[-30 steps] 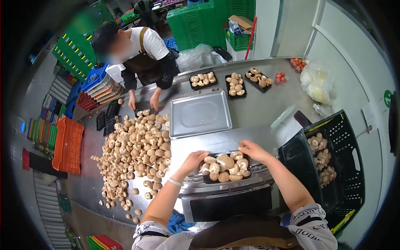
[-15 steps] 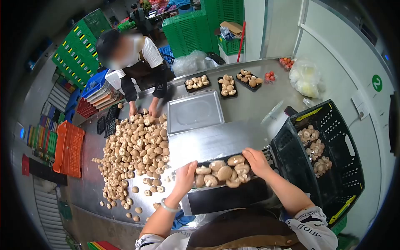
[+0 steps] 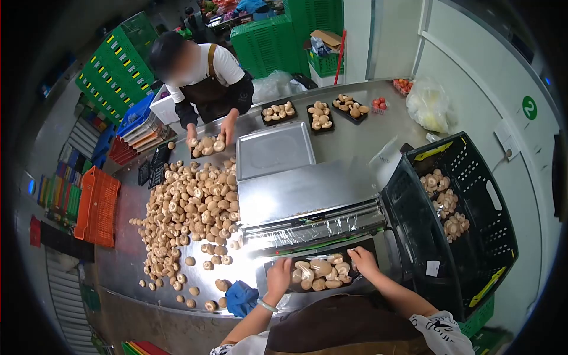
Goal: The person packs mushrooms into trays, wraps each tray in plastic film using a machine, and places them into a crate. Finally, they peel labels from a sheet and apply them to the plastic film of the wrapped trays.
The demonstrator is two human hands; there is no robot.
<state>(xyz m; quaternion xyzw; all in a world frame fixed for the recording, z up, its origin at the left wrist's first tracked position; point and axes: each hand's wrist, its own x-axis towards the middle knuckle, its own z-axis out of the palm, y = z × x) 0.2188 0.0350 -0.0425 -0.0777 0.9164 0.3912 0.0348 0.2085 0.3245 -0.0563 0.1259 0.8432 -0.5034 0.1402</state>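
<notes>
A black tray of mushrooms, with what looks like clear film over it, lies low at the front of the wrapping machine. My left hand grips its left end, fingers closed on the edge. At the right end my right hand holds the other edge. Just beyond the tray runs the machine's film roller, with shiny film on it. Behind that are a flat steel plate and an empty metal tray.
Loose mushrooms are heaped on the left. Across the table a co-worker holds a filled tray. Filled trays line the back. A black crate with packed mushrooms stands right; a blue cloth lies near my left wrist.
My hands and the tray have moved down toward my body, uncovering the film roller. The co-worker has lifted a filled tray above the heap.
</notes>
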